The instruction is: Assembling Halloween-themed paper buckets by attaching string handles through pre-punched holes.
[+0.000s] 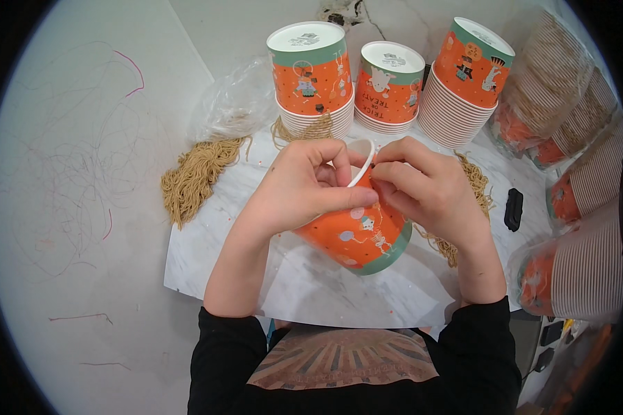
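I see my left hand wrapped around the side of an orange paper cup with a green base band, fingers curled over its white rim, the cup tipped with its mouth away from me. My right hand pinches at the rim from the other side, thumb and fingertips pressed together there; what they pinch I cannot tell. Under both hands lies a white marbled board. Left of my left hand sits a bundle of tan string, with a crumpled clear plastic bag beyond it. Past my hands stand three stacks of upturned orange cups. Right of my right hand lies a small black object, then sleeved cup stacks.
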Tool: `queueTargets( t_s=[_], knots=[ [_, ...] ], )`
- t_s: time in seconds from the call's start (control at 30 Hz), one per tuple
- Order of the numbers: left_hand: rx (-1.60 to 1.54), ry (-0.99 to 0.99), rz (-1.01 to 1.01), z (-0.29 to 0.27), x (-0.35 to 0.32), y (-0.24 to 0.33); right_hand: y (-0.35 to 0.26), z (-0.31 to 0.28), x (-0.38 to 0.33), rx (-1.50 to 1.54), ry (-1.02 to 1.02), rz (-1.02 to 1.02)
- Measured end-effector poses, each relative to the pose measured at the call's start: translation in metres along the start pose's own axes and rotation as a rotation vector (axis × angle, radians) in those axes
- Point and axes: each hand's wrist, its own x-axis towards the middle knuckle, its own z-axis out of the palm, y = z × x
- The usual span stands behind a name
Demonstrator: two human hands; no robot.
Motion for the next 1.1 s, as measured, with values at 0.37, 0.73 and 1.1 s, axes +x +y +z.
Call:
queueTargets(
  t_s=[0.37, 0.73, 1.1],
  knots=[
    [-0.241, -0.013, -0.013, -0.009, 0.013, -0.009, 0.002, 0.001, -0.001, 0.025, -0.005, 0.022],
    [-0.099, 0.037, 0.077, -0.001, 0.012, -0.014, 0.001, -0.003, 0.001, 0.01, -0.019, 0.017],
    [0.334, 0.191, 0.275, 0.015, -0.002, -0.002, 0.003, -0.014, -0.003, 0.043, -0.098, 0.293]
  ],
)
